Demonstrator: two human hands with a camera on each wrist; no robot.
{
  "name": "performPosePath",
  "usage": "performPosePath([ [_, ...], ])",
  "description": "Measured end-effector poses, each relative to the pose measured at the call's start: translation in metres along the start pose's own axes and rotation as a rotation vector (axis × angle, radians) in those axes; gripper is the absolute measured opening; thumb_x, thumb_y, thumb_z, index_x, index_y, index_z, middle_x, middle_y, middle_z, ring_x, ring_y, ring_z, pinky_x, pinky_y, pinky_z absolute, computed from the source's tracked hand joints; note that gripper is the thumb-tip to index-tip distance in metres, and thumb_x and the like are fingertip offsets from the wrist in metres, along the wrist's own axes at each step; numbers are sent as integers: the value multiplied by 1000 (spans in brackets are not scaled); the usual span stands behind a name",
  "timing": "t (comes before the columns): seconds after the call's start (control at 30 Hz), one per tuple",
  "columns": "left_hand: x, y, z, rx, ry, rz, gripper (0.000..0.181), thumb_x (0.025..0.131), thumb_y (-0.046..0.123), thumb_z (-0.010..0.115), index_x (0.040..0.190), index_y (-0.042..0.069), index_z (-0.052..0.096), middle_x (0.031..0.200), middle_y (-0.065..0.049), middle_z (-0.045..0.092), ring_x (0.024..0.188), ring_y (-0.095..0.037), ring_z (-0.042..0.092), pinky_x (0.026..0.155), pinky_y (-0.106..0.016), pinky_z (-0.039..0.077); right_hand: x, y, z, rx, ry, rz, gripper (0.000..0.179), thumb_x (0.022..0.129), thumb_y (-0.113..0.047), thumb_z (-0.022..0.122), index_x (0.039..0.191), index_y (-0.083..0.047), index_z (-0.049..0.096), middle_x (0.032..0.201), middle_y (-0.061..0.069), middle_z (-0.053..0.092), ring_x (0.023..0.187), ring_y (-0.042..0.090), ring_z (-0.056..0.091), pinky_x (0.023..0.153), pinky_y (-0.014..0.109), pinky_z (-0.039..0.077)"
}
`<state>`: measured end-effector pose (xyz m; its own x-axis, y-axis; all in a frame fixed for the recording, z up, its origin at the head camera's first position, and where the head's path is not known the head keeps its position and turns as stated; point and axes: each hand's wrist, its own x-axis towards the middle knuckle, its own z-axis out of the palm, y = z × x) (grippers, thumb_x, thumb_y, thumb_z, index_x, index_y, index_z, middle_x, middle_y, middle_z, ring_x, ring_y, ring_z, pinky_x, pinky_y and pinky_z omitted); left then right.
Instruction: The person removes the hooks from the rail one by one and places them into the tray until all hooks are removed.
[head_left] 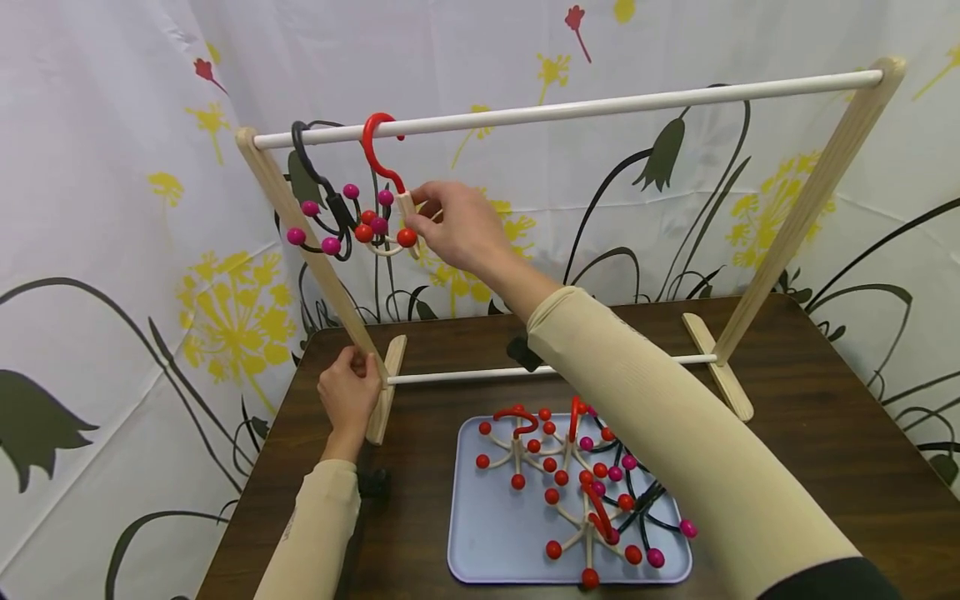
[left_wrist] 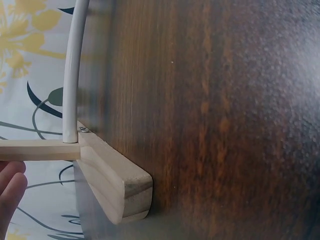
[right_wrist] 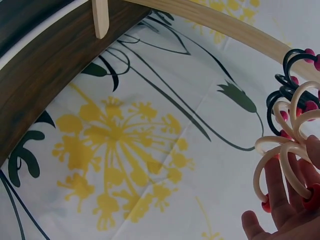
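Observation:
My right hand (head_left: 465, 225) pinches the beige stem of a multi-armed hanger with a red hook (head_left: 382, 158) and red ball tips. Its hook lies over the rack's white top rail (head_left: 570, 108). In the right wrist view, its curved beige arms (right_wrist: 290, 167) spread around my fingers. Just left of it hangs a black hanger (head_left: 342, 212) with magenta balls, close behind the beige arms. Low on the rack, my left hand (head_left: 350, 392) holds the left wooden upright (head_left: 336, 292); the left wrist view shows only its fingertips (left_wrist: 12, 192) beside the wood.
A pale blue tray (head_left: 476, 542) on the dark table (head_left: 420, 475) holds several more hangers, beige with red hooks and black with magenta balls. My right forearm partly covers them. The rack's right upright (head_left: 810, 217) and wooden feet (head_left: 720, 367) stand near a flowered curtain.

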<state>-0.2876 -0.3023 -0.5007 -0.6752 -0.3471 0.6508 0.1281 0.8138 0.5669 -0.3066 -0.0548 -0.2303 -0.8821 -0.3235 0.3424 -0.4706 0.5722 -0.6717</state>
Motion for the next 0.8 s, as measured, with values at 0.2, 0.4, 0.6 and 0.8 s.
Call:
performPosePath([
  [0.2, 0, 1, -1, -1, -1, -12, 15, 86, 17, 71, 90, 3, 70, 75, -12, 71, 63, -30, 67, 65, -52, 47, -1, 2, -1, 11, 30, 11, 30, 94, -28, 67, 121, -16, 67, 99, -7, 69, 89, 5, 63, 78, 23, 44],
  [0.4, 1, 1, -1, 0, -4, -18, 15, 86, 17, 71, 91, 3, 70, 75, -12, 71, 64, -30, 67, 66, -52, 47, -2, 4, -4, 19, 77, 13, 26, 93, -29, 68, 117, -19, 69, 98, -9, 70, 87, 5, 63, 79, 24, 44],
  [0.6, 1, 1, 0, 0, -5, -7, 14, 86, 17, 71, 89, 4, 69, 74, -11, 71, 63, -29, 67, 65, -51, 47, -4, 2, -12, 37, 116, -2, 26, 93, -28, 68, 117, -18, 70, 100, -9, 70, 88, 6, 63, 79, 24, 43],
  [0.8, 1, 1, 0, -3, -1, -8, 14, 86, 17, 71, 88, 3, 69, 72, -11, 71, 62, -29, 66, 64, -52, 47, -11, 3, -20, 85, 147, -15, 25, 94, -27, 66, 116, -16, 70, 101, -8, 70, 88, 8, 62, 79, 24, 43],
])
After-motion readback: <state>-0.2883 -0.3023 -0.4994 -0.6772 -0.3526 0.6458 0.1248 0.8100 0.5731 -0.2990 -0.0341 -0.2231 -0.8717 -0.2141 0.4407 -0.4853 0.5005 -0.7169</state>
